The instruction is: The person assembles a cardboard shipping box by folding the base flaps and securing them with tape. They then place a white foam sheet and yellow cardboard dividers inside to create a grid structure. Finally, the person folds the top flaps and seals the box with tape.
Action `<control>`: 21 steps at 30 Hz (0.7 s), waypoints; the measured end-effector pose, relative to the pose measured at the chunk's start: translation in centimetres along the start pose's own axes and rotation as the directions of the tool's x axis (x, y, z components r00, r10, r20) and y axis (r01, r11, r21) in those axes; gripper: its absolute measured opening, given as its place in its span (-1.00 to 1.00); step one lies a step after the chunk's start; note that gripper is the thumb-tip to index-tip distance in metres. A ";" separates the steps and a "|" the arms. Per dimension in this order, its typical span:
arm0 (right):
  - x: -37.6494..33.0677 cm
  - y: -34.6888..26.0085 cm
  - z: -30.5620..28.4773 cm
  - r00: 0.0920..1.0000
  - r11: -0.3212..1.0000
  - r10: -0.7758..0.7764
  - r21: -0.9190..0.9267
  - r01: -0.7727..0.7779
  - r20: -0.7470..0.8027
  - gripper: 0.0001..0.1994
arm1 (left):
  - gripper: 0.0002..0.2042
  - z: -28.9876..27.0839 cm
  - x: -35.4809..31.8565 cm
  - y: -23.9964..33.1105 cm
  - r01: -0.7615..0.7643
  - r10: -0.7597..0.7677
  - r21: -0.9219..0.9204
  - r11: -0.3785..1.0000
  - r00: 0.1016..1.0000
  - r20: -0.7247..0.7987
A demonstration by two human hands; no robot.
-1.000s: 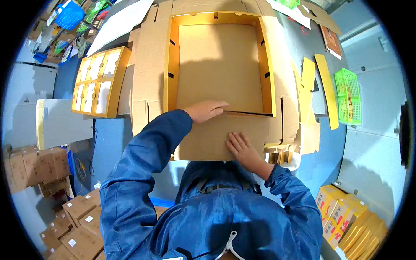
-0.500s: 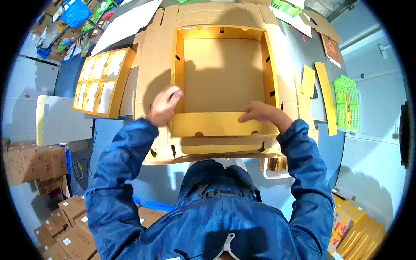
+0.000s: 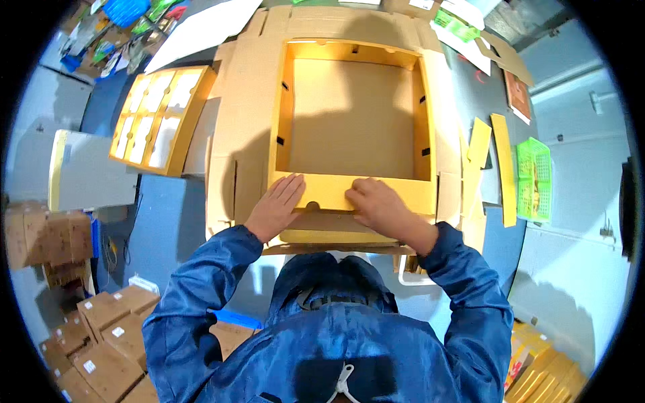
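Yellow box (image 3: 283, 114) sits on cardboard (image 3: 248, 101) straight ahead, near wall (image 3: 328, 191) running left-right, touched by left hand (image 3: 274, 209), fingers straight, and right hand (image 3: 383, 209), fingers curled, can't tell if pinching tbh.

Dark table (image 3: 470, 99): flattened cardboard (image 3: 245, 101) centre, white sheet (image 3: 205, 30) upper left, yellow strips (image 3: 502, 168) right.

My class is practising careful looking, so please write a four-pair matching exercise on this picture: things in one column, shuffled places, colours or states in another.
1. Left hand
2. Right hand
3. Open box
4. Divided box

A. brown base, yellow walls
B. on the left, white showing inside
C. fingers bent, near wall's middle
D. fingers extended, near wall's left part

Pairs: 1-D; 2-C; 3-A; 4-B
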State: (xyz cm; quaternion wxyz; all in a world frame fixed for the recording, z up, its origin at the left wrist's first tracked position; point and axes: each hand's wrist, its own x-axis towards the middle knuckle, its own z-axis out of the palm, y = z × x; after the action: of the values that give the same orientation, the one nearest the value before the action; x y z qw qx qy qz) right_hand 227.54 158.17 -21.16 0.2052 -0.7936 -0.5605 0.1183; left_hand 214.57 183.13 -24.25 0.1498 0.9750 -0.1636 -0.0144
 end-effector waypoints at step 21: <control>4.1 5.8 1.0 0.857 0.881 0.226 0.278 -0.383 0.463 -0.46 | -0.35 -0.4 -0.3 0.3 -0.009 -0.005 0.162 0.987 0.996 0.087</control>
State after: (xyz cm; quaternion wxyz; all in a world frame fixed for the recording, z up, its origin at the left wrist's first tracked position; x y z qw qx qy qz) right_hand 233.38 160.59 -24.53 0.2008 -0.7780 -0.4247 0.4171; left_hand 214.20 183.07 -23.79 0.0624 0.9822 -0.1716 -0.0433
